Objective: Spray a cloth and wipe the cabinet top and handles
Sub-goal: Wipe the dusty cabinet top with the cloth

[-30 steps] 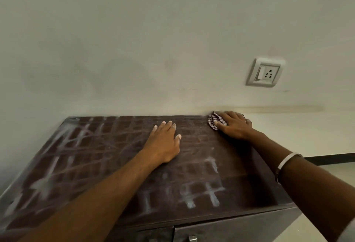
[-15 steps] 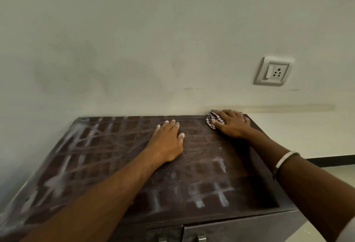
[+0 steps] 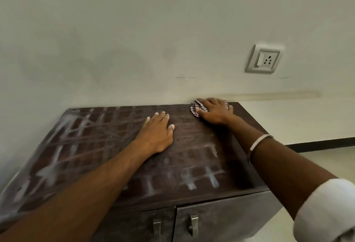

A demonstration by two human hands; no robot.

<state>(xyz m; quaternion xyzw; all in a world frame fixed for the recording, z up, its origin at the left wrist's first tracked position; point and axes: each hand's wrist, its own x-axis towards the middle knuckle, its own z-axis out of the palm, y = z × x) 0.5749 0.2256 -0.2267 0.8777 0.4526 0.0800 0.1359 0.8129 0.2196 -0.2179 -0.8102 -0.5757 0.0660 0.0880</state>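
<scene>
A: Where is the cloth (image 3: 196, 108) right now?

B: Under the right hand (image 3: 215, 112), at the far right corner of the cabinet top (image 3: 192, 145), right against the wall (image 3: 134, 40). The fingers lie over it and press it down onto the wood; a bunched, striped fold sticks out just left of the fingertips, and a bit shows on the far side of the knuckles.

A: Is that hand clutching it or flat?

B: Mostly flat, fingers slightly bent over the wad, thumb tucked along its near edge. It presses rather than pinches.

A: And the left hand (image 3: 156, 131)?

B: To the left of the cloth hand and a little nearer the person, apart from it. It rests palm-down on the top, fingers straight and close together, holding nothing.

A: What surrounds the grip?

B: Whitish streaks cross the dark top to the left of and nearer than both hands. Below the near edge, two metal handles (image 3: 193, 224) hang on the doors. Above and right of the cloth hand, a wall socket (image 3: 264, 61). A bangle (image 3: 258, 142) circles the right wrist, with a rolled white sleeve (image 3: 324, 209) further back.
</scene>
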